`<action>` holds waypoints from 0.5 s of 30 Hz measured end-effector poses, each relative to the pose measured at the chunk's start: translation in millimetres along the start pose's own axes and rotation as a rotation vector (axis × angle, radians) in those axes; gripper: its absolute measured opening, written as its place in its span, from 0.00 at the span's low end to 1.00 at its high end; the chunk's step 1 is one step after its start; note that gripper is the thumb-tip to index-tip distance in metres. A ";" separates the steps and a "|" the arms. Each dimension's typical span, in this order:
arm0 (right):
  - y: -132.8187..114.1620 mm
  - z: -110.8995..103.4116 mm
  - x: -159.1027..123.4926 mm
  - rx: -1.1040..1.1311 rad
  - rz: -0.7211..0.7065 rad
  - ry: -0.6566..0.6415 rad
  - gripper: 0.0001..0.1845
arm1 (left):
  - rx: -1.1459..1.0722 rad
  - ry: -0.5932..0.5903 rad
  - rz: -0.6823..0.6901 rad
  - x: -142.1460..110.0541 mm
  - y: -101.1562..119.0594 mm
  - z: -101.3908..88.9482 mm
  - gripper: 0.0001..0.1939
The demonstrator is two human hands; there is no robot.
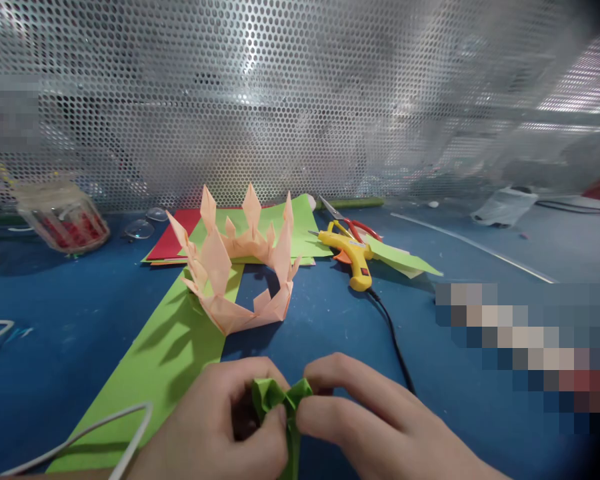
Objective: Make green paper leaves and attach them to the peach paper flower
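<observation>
Near the bottom edge, my left hand [220,423] and my right hand [370,420] meet around a small folded piece of green paper [275,397]. Both hands pinch it, thumbs and fingers pressed together on the folds. Much of the green piece is hidden between my fingers. Just beyond my hands stands a peach folded-paper crown shape [240,267] with several upright points, resting partly on a long green paper sheet [165,360].
A yellow glue gun [353,257] with a black cord [393,333] lies to the right, scissors [353,223] behind it. Red and green sheets [175,237] lie at the back. A clear jar [63,213] stands far left. A white cable [80,437] crosses bottom left. Perforated metal screen [280,100] behind.
</observation>
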State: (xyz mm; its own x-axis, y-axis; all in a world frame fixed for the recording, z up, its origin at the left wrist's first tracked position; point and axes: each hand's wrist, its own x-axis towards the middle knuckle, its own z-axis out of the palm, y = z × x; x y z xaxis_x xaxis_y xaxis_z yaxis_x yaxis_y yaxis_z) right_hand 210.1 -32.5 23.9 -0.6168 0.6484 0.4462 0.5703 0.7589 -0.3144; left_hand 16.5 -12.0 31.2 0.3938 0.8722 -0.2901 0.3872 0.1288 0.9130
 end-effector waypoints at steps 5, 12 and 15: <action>0.2 7.3 -2.7 0.112 0.001 0.051 0.09 | -0.004 -0.083 -0.033 8.9 -3.2 -4.5 0.08; 0.4 14.8 -1.6 0.347 0.353 0.139 0.12 | -0.112 -0.039 0.001 5.7 4.4 -6.8 0.06; -1.4 13.0 3.3 0.511 0.496 0.078 0.06 | -0.138 -0.033 0.004 5.6 4.6 -6.2 0.06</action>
State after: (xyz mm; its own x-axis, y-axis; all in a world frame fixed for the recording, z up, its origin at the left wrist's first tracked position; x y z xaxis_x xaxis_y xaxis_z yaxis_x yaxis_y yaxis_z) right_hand 200.2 -30.6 14.9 -0.2996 0.9326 0.2012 0.4360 0.3214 -0.8406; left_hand 15.4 -3.6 35.6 0.4229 0.8573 -0.2937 0.2683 0.1912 0.9442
